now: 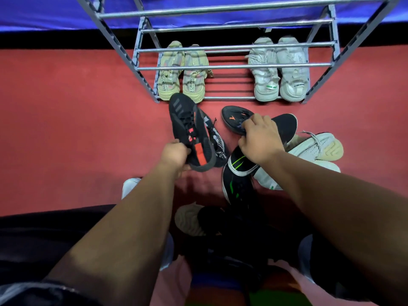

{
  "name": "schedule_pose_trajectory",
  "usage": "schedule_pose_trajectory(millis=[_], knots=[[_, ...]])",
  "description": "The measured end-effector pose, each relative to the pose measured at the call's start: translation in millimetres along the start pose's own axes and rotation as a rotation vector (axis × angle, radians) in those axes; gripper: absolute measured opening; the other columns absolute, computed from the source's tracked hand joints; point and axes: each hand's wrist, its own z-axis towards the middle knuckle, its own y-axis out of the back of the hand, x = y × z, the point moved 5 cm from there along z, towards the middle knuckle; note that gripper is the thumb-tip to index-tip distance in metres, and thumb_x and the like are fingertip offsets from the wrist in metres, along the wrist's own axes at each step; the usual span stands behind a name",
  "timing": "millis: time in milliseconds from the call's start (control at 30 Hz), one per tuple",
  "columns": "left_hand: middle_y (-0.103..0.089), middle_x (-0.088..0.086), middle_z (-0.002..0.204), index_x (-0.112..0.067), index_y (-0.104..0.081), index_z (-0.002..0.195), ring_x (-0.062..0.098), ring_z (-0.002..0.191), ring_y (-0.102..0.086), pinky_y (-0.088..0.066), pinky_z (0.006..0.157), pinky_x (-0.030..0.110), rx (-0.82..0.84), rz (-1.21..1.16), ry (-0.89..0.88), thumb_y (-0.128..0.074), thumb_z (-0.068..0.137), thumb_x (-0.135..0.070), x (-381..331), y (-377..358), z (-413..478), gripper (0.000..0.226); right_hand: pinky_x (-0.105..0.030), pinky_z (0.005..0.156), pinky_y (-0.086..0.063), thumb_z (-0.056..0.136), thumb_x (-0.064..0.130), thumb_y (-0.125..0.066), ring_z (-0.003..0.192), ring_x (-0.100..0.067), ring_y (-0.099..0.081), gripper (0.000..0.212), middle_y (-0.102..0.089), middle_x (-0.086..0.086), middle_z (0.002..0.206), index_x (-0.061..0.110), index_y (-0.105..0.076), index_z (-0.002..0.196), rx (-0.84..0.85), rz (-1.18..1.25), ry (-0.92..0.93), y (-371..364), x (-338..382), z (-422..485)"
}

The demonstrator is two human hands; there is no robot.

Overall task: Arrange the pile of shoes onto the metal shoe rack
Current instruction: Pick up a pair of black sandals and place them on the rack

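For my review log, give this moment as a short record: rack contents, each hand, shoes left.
rack: metal shoe rack, bottom tier holds beige pair at left, white pair at right
left hand: grips black-and-orange shoe by heel
right hand: grips black shoe in pile
pile: black-and-green shoe, grey shoe, others on floor

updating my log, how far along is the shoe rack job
Done: beige pair and white pair sit on the bottom tier of the rack. In hand: left hand holds a black-and-orange shoe; right hand grasps a black shoe. Left: the pile of black and white shoes on the floor.
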Motion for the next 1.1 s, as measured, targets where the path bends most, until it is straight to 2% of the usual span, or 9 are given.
schedule_pose_trajectory(millis=[167, 333, 467, 533, 600, 667, 767, 933, 1100], knots=[[-0.081, 0.007, 0.09, -0.021, -0.075, 0.098, 0.032, 0.088, -0.078, -0.062, 0.083, 0.062, -0.245, 0.159, -0.046, -0.058, 0.065, -0.015, 46, 68, 85, 0.038, -0.045, 0.1, -0.045, 0.087, 0.026, -0.058, 0.11, -0.035, -0.053, 0.035, -0.061, -0.01, 0.114, 0.01, -0.069, 0.117, 0.07, 0.045, 0.108, -10, 22, 7], [-0.078, 0.008, 0.106, -0.024, -0.069, 0.097, 0.035, 0.1, -0.075, -0.061, 0.091, 0.054, -0.229, 0.186, -0.046, -0.058, 0.07, -0.034, 33, 53, 51, 0.03, -0.047, 0.1, -0.047, 0.093, 0.036, -0.064, 0.119, -0.037, -0.053, 0.042, -0.056, -0.014, 0.123, 0.007, -0.057, 0.123, 0.285, 0.189, 0.07, -33, 37, 3], [-0.073, 0.007, 0.108, -0.017, -0.065, 0.117, 0.03, 0.101, -0.072, -0.059, 0.097, 0.046, -0.215, 0.164, -0.01, -0.071, 0.072, -0.054, 12, 38, 17, 0.059, -0.046, 0.105, -0.044, 0.088, 0.06, -0.067, 0.124, -0.036, -0.053, 0.068, -0.058, -0.013, 0.132, 0.011, -0.05, 0.132, 0.367, 0.113, 0.052, -51, 39, 1], [-0.074, 0.003, 0.11, -0.016, -0.064, 0.121, 0.025, 0.097, -0.073, -0.061, 0.092, 0.041, -0.178, 0.289, -0.046, -0.083, 0.052, -0.063, 17, 37, 24, 0.086, -0.046, 0.106, -0.04, 0.085, 0.069, -0.066, 0.126, -0.037, -0.052, 0.077, -0.059, -0.015, 0.135, 0.011, -0.047, 0.132, 0.396, 0.065, 0.029, -56, 43, 2], [-0.076, 0.0, 0.111, -0.015, -0.066, 0.121, 0.021, 0.096, -0.074, -0.061, 0.09, 0.034, -0.17, 0.387, -0.056, -0.092, 0.043, -0.059, 19, 39, 27, 0.093, -0.048, 0.108, -0.036, 0.082, 0.076, -0.064, 0.129, -0.038, -0.05, 0.083, -0.06, -0.015, 0.136, 0.012, -0.044, 0.131, 0.442, 0.036, -0.006, -61, 49, 4], [-0.076, -0.001, 0.11, -0.014, -0.07, 0.118, 0.021, 0.097, -0.074, -0.058, 0.087, 0.028, -0.187, 0.391, -0.048, -0.096, 0.054, -0.044, 17, 43, 26, 0.076, -0.05, 0.111, -0.035, 0.083, 0.074, -0.065, 0.132, -0.037, -0.049, 0.083, -0.06, -0.015, 0.137, 0.012, -0.042, 0.132, 0.469, 0.035, -0.032, -64, 54, 7], [-0.068, 0.007, 0.123, -0.01, -0.062, 0.124, 0.028, 0.112, -0.068, -0.056, 0.099, 0.037, -0.331, 0.451, -0.082, -0.093, 0.052, -0.044, 16, 58, 24, 0.085, -0.053, 0.115, -0.031, 0.088, 0.059, -0.07, 0.136, -0.037, -0.047, 0.078, -0.056, -0.015, 0.143, 0.011, -0.037, 0.14, 0.458, 0.083, -0.075, -69, 59, 13], [-0.047, 0.015, 0.14, -0.005, -0.043, 0.135, 0.037, 0.132, -0.052, -0.044, 0.113, 0.047, -0.471, 0.555, -0.053, -0.096, 0.064, -0.047, 29, 84, 23, 0.097, -0.055, 0.124, -0.02, 0.084, 0.053, -0.075, 0.149, -0.032, -0.036, 0.118, -0.034, -0.013, 0.164, 0.011, -0.001, 0.166, 0.464, 0.149, -0.071, -73, 68, 18], [-0.048, 0.017, 0.143, -0.004, -0.043, 0.137, 0.039, 0.132, -0.055, -0.047, 0.112, 0.046, -0.459, 0.483, 0.011, -0.099, 0.062, -0.043, 39, 93, 31, 0.102, -0.048, 0.111, -0.043, 0.084, 0.048, -0.076, 0.135, -0.039, -0.048, 0.11, -0.041, -0.019, 0.15, 0.006, -0.011, 0.162, 0.404, 0.148, -0.069, -66, 71, 18]])
